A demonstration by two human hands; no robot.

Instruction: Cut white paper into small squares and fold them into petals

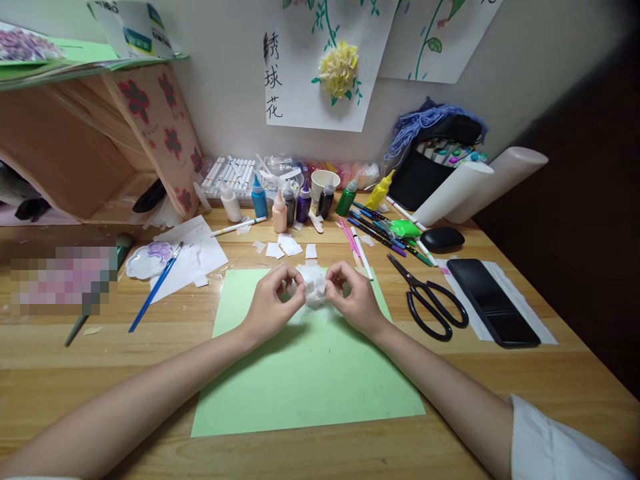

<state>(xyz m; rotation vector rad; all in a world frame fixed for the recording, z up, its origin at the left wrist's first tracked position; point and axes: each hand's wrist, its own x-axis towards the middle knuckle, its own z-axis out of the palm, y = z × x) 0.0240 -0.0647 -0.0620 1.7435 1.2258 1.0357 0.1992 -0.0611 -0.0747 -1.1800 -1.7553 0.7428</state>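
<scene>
A crumpled piece of thin white tissue paper [315, 288] is stretched between my two hands, above the upper part of a green sheet of paper [310, 380]. My left hand [277, 300] pinches its left side between thumb and forefinger. On the opposite side, my right hand [354, 295] grips it in the same kind of pinch. Small cut white paper pieces [289, 245] lie on the table just beyond the sheet. Whether more paper sits under the tissue I cannot tell.
Black-handled scissors [434, 300] and a phone [493, 300] lie to the right. Paint bottles [303, 202] and a paper cup [325, 181] line the back. Pens [380, 230] are scattered at the back right. At left are a paint palette [147, 261] and a blue brush [156, 288].
</scene>
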